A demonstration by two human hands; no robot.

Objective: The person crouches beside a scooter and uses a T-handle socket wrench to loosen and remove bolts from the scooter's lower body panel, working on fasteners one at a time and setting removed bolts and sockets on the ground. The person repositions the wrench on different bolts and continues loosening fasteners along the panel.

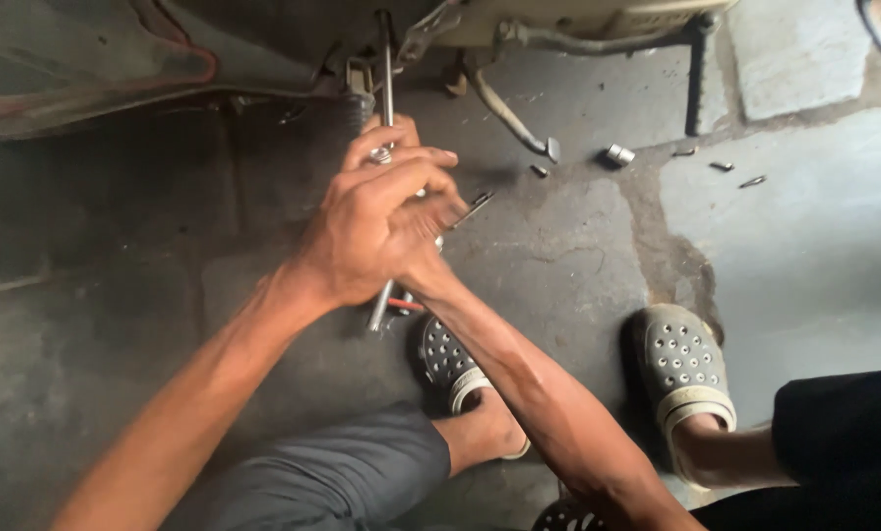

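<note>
Looking down from the head camera, I see both hands clasped together around a long metal rod tool point(386, 108) in the middle of the view. The left hand point(366, 231) lies on top, its fingers curled shut around the shaft. The right hand point(423, 202) is mostly hidden under it, but its fingers wrap the same shaft, so it is closed on the tool as well. The rod runs from just near the hands, where its lower end shows below the wrists, up and away to the underside of a vehicle point(558, 20) at the far edge.

I see no packages, labels or signs.

On the floor to the far right of the hands lie small loose parts: a shiny metal socket point(617, 154) and, well apart from it further right, a few dark bolts point(735, 172). A bent metal lever point(514, 123) hangs from the vehicle, just left of the socket.

The floor point(804, 246) is rough grey concrete, cracked and oil-stained, darker on the left and paler on the right. Near me, two grey perforated clogs point(684, 364) rest on it, with dark trouser legs at the near edge.
</note>
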